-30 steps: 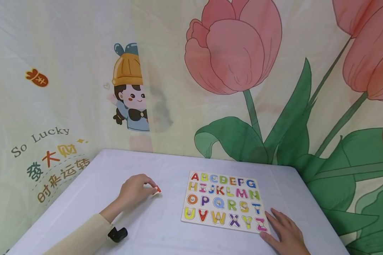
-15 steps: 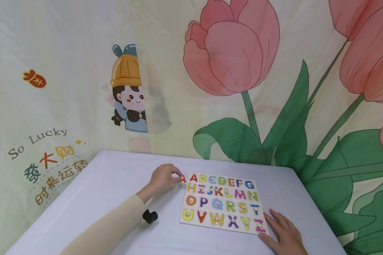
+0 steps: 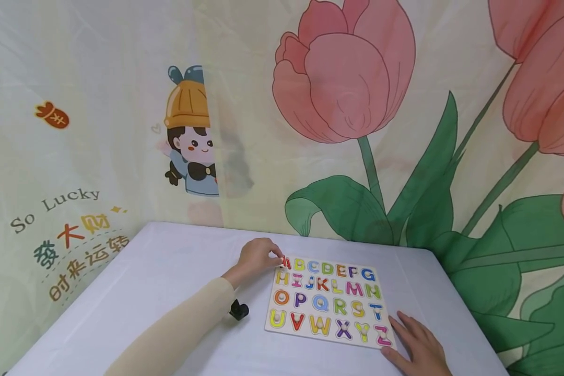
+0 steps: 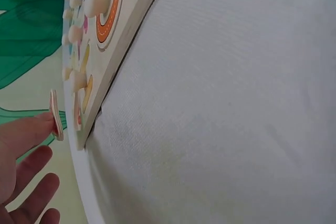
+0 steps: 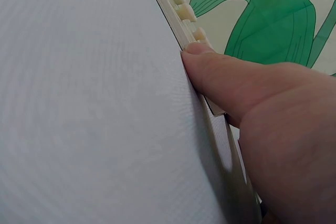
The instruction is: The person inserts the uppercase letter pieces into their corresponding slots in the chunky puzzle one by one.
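Note:
My left hand pinches a small red letter A piece between thumb and fingertips at the top left corner of the alphabet puzzle board. In the left wrist view the piece stands on edge at the fingertips, slightly apart from the board, and the other fingers are loosely bent. The A space lies partly behind the piece. My right hand rests at the board's lower right corner, fingers extended along its right side. The right wrist view shows its thumb touching the board's edge.
Colourful letters with pale knobs fill the board's rows. A white cloth covers the table. Behind it hangs a curtain printed with tulips and a cartoon figure. A black device sits under the left wrist.
My left hand has carried the red A piece rightward across the table to the board's top left corner. My right hand has stayed at the lower right corner.

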Available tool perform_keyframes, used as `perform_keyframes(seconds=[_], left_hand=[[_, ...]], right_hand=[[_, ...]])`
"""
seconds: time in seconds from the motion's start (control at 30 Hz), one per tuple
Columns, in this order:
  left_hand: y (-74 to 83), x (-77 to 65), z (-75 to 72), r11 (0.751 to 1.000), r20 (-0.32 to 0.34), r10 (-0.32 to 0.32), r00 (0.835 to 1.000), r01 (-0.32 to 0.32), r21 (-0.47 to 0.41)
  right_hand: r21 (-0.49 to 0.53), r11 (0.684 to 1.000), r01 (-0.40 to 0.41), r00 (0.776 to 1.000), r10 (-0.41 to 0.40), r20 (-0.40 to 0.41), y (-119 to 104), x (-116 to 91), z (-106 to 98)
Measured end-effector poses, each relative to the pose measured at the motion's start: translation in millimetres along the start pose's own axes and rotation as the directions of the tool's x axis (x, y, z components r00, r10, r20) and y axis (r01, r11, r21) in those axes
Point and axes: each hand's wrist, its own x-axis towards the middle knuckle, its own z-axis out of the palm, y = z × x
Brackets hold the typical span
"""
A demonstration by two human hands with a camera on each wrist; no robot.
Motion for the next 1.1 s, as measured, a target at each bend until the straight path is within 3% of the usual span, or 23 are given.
perform_keyframes(seconds=[0.37, 0.57, 0.83, 1.1], left_hand=[[1.9, 12.4, 18.0, 0.999, 0.033, -0.033, 0.999, 0.033, 0.006], [1.3, 12.3, 25.6, 0.999, 0.044, -0.054, 0.998, 0.054, 0.007], [0.2, 14.8, 27.1, 0.999, 0.039, -0.050, 0.998, 0.049, 0.009], [2.3, 19.5, 22.0, 0.997, 0.052, -0.014, 0.999, 0.010, 0.073]], right_hand=[[-0.003, 1.000, 0.011, 1.000, -0.011, -0.020, -1, -1, 4], [0.002, 1.000, 0.016, 1.000, -0.016, -0.023, -1, -3, 6], [-0.006, 1.000, 0.002, 1.000, -0.002, 0.007, -2, -1, 1], [-0.021, 1.000, 0.008, 1.000, -0.009, -0.028, 1, 0, 2]])
